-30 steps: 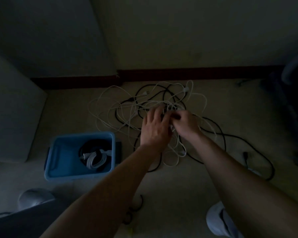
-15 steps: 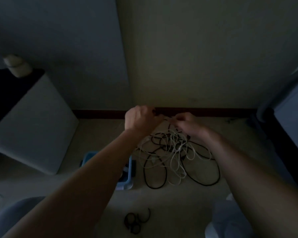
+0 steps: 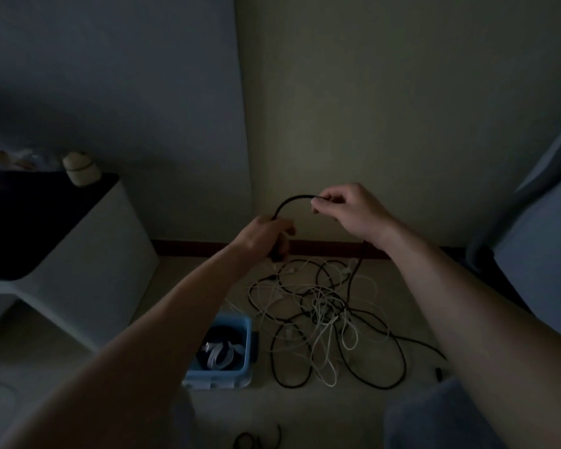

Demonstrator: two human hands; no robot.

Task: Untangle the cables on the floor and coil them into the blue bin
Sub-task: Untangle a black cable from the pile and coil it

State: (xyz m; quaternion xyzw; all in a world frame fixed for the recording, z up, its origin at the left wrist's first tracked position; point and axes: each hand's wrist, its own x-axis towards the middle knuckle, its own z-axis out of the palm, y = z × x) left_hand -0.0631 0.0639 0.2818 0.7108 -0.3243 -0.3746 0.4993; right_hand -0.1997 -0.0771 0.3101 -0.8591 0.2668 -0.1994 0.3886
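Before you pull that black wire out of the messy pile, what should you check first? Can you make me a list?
1. Both hands hold the black cable: ok. The left hand grips it and the right hand pinches it.
2. Black cable free of the pile: not ok. It runs down from the right hand into the tangle.
3. Pile loosened: not ok. White and black loops cross each other.
4. Loose end of the black cable found: cannot tell, too dark.
5. Blue bin open and next to the pile: ok. A coiled white cable lies inside.
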